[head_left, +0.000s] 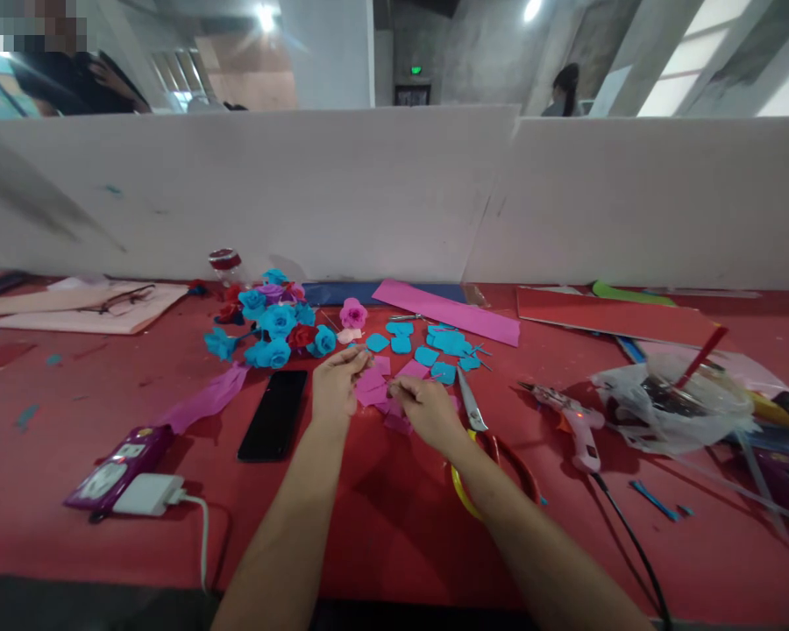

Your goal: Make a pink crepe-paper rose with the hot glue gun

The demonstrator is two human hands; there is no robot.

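Observation:
My left hand hovers at the left of a pile of pink paper pieces, its fingertips pinched together. Across the pile, my right hand is closed with thumb and forefinger pressed together. What either pinch holds is too small to make out. Blue paper petals lie scattered just beyond my hands, with a pink paper flower behind. Under my right forearm rest large scissors with red and yellow handles. A bunch of blue, red and purple paper flowers lies left of the pile.
Left of my arms lie a black phone and a purple power strip with a white charger. At right are a glue gun with its cord and a plastic-bagged cup. A white partition closes off the back.

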